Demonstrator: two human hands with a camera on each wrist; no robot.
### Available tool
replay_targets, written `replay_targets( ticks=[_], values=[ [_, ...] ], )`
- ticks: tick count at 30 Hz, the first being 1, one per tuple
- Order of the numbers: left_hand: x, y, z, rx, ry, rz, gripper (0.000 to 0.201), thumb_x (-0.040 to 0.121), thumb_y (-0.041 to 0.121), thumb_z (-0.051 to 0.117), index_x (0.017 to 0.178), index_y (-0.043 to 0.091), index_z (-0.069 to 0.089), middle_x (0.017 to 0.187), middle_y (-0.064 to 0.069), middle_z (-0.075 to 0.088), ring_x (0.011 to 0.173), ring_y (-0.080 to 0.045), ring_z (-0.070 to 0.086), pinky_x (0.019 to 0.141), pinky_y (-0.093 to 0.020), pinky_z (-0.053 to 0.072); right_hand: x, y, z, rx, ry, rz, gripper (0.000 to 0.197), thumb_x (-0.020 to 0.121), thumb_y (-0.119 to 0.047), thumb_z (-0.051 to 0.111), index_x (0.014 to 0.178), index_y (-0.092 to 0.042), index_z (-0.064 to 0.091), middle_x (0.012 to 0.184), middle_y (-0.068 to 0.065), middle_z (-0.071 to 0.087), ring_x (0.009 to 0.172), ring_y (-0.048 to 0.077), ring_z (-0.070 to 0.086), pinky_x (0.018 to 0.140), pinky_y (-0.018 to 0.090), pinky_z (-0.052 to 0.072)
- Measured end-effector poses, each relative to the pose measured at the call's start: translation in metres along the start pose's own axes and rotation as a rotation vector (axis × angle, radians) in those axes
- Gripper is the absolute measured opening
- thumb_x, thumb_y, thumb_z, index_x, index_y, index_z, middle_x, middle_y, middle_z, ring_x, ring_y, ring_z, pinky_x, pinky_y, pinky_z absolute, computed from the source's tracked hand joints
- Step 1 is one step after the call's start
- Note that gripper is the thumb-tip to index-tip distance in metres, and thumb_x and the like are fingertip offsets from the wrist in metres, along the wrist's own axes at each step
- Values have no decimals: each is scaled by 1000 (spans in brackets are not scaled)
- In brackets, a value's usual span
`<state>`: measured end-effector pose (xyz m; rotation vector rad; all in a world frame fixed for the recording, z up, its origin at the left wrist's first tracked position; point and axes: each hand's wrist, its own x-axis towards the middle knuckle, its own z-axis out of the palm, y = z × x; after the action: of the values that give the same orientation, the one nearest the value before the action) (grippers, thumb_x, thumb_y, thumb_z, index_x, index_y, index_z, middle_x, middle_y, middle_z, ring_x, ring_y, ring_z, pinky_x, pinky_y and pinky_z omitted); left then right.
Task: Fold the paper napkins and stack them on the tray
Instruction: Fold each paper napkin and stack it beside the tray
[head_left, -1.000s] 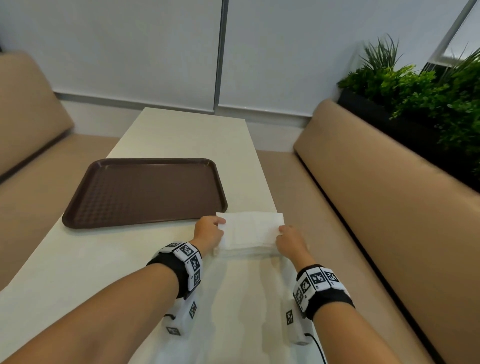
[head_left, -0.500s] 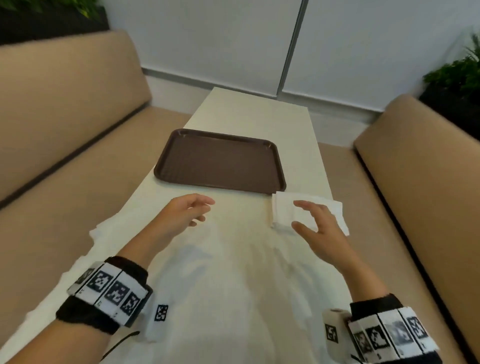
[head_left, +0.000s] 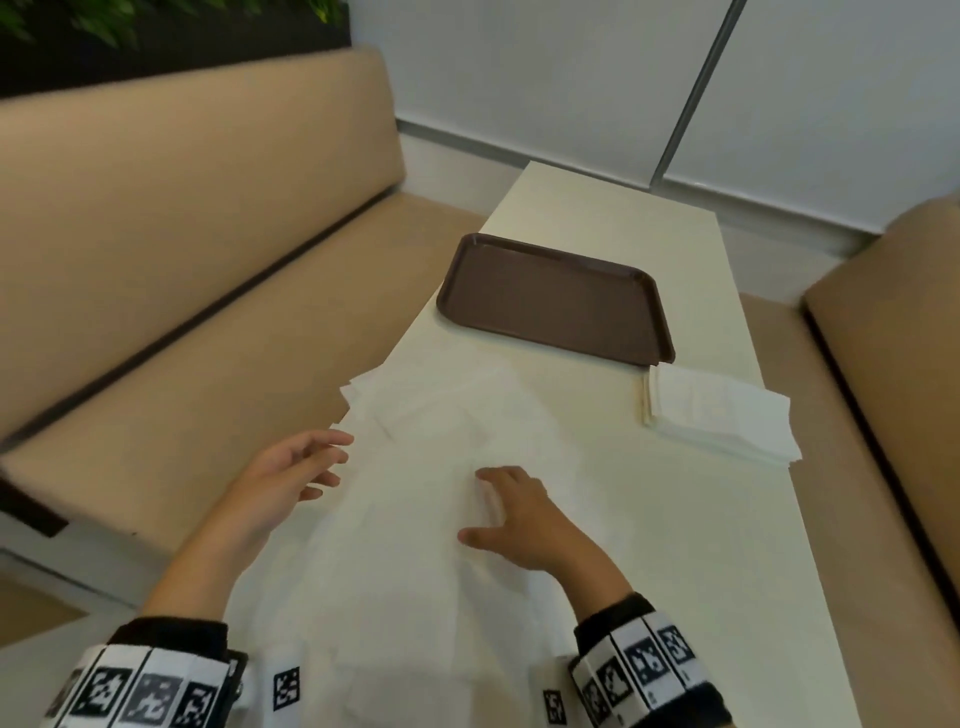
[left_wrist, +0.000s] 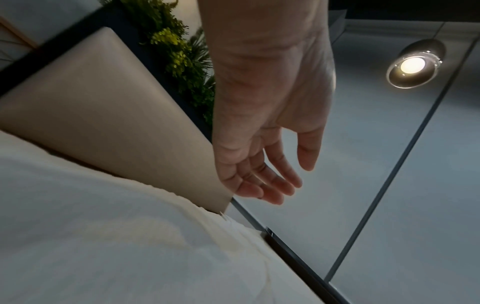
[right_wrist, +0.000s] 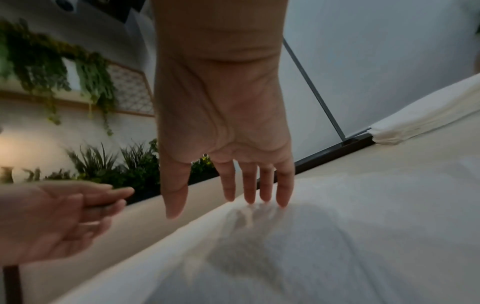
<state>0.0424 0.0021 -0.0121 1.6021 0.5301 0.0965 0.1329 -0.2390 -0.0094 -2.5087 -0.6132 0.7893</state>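
Observation:
Several unfolded white napkins (head_left: 431, 415) lie spread and overlapping on the near half of the cream table (head_left: 613, 223). My right hand (head_left: 511, 512) lies on them with straight fingers, fingertips (right_wrist: 281, 202) touching the paper. My left hand (head_left: 298, 470) hovers open over the table's left edge, holding nothing; the left wrist view shows its fingers (left_wrist: 270, 185) relaxed above the napkins (left_wrist: 103, 236). A stack of folded napkins (head_left: 719, 418) sits by the near right corner of the brown tray (head_left: 556, 299), which holds nothing.
Tan bench seats run along both sides of the table, the left one (head_left: 182, 234) close to my left hand, the right one (head_left: 893, 322) beyond the folded stack. Dark planters with green plants (head_left: 156, 31) stand behind the left bench. A white wall lies ahead.
Both hands have left the folded stack and moved left and nearer. The right hand has come down onto the spread napkins; the left now hangs over the table's left edge. The view turned left.

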Motion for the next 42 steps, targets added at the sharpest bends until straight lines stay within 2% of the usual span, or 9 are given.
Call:
replay_targets(
  ticks=[7,11,14,19,25,28,32,39,42],
  values=[
    [-12,-11,-14,-56,16,-2,20,95,11,51,100,19,68,93,0,64,81,-19,59,76,-30,43,26,-10,9,-345,80,76,89,74,-43,76,144,-24,24,141,0,35,130,26,26,102,44,26],
    [-13,-12,-18,-62,7,9,19,95,11,52,100,19,69,92,1,64,82,-19,59,77,-30,42,25,-15,4,-359,221,31,58,80,-45,70,128,-27,44,121,-5,52,117,22,36,94,41,25],
    [-13,-10,-18,-70,5,32,12,88,23,63,98,24,70,94,1,66,91,-20,60,79,-29,44,12,-23,-14,-171,321,-96,15,90,-42,59,98,-30,61,100,-13,64,104,14,48,88,36,26],
    [-13,-5,-1,-197,-138,59,78,46,76,75,114,40,63,120,9,66,120,-8,55,107,-34,37,-39,-40,-68,471,378,-286,10,87,-25,68,81,-17,66,76,2,70,67,10,62,63,26,49],
    [-25,39,57,-526,-591,23,90,45,68,80,123,25,63,126,-5,64,116,-23,61,85,-30,54,-88,-25,-103,921,675,-244,11,90,-24,62,89,-13,62,55,-2,59,53,7,57,48,19,44],
    [-31,59,79,-454,-599,19,69,42,50,91,104,24,74,116,-5,69,106,-21,67,81,-29,57,-98,-4,-104,986,768,-175,9,91,-28,62,88,-19,63,61,0,61,56,12,58,49,23,45],
    [-31,72,101,-400,-554,3,39,67,30,76,104,17,72,110,-5,72,103,-23,68,85,-32,55,-112,18,-102,1066,795,-193,9,88,-23,63,90,-16,59,68,3,69,64,18,64,56,26,48],
    [-27,85,107,-304,-641,137,71,46,44,90,107,13,72,112,-10,70,102,-25,68,74,-23,55,-133,51,-104,999,677,-273,54,55,-49,84,99,-20,70,93,13,74,83,24,72,67,25,55],
    [-23,90,101,-218,-653,192,68,43,52,89,101,19,75,109,-6,72,101,-20,68,75,-21,54,-138,64,-105,943,635,-311,29,69,-36,80,92,-20,74,95,11,74,88,22,71,74,26,55]
  ],
)
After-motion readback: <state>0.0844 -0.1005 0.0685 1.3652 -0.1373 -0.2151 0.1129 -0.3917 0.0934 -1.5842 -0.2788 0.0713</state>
